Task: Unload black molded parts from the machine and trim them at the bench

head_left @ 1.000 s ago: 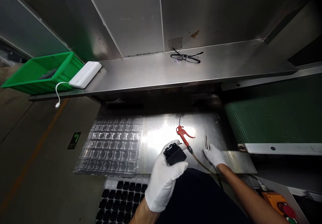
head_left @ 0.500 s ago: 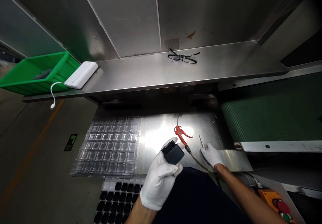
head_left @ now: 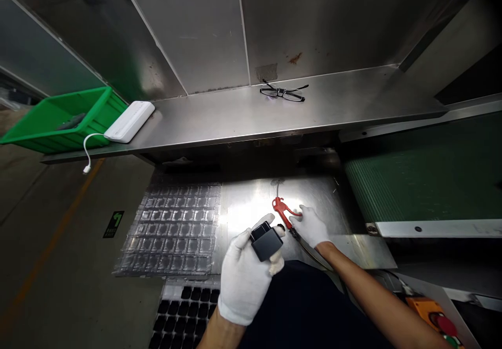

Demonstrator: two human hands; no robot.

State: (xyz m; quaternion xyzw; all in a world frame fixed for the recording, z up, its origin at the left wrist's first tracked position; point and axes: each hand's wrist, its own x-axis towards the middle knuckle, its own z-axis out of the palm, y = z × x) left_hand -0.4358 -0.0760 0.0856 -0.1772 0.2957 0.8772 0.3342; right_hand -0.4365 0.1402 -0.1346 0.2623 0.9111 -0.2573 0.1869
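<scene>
My gloved left hand (head_left: 245, 278) is closed around a small black box-shaped part (head_left: 266, 241), held up over the near edge of the steel work surface (head_left: 251, 207). My gloved right hand (head_left: 312, 226) lies on that surface with its fingers bunched against the lever of a red air gun (head_left: 283, 209). The gun's hose (head_left: 309, 252) runs back under my right forearm. The thin metal tool is not visible.
A clear blister tray (head_left: 174, 228) lies left of the hands, and a tray of black parts (head_left: 182, 317) sits below it. Glasses (head_left: 283, 92), a white box with a cable (head_left: 129, 121) and a green bin (head_left: 58, 121) sit on the upper shelf. A green conveyor belt (head_left: 423, 181) runs at right.
My right hand moved left from the thin metal tool to the red air gun. My left hand shifted slightly left with the black part.
</scene>
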